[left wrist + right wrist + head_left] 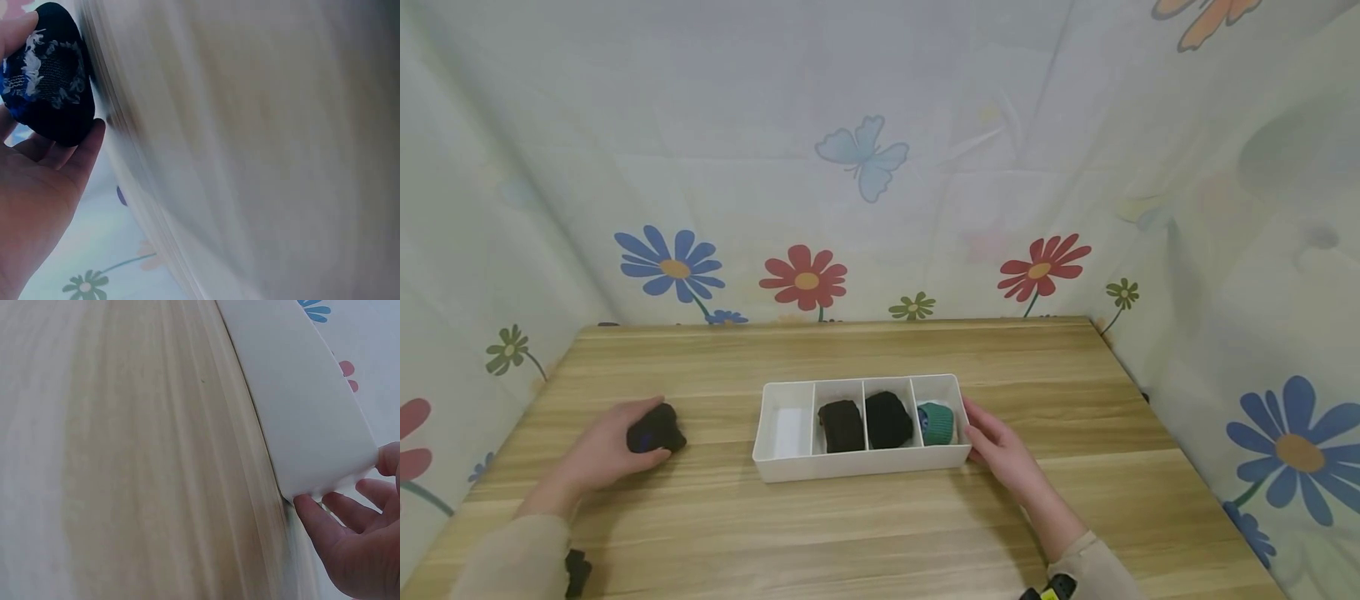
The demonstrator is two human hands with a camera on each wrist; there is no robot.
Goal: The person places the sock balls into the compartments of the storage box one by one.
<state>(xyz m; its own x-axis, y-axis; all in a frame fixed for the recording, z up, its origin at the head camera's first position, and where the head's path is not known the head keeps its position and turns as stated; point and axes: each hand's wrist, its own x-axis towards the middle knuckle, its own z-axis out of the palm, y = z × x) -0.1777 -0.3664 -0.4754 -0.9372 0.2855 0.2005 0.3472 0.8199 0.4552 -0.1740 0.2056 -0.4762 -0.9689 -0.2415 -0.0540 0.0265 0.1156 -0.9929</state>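
On the left of the table, my left hand (606,446) grips a small dark rolled sock (657,429) between thumb and fingers. The left wrist view shows white and blue stitching on this sock (53,78). A white divided box (868,469) stands at mid-table. A dark brown rolled sock (842,427), a black rolled sock (889,420) and a green rolled sock (936,424) occupy its three right compartments; the leftmost compartment is bare. My right hand (1007,454) touches the box's right end. In the right wrist view, its fingertips (306,503) rest against that end.
The wood-grain table (865,542) extends around the box on all sides. A pale curtain (737,167) with flowers and butterflies hangs behind the table and along both sides.
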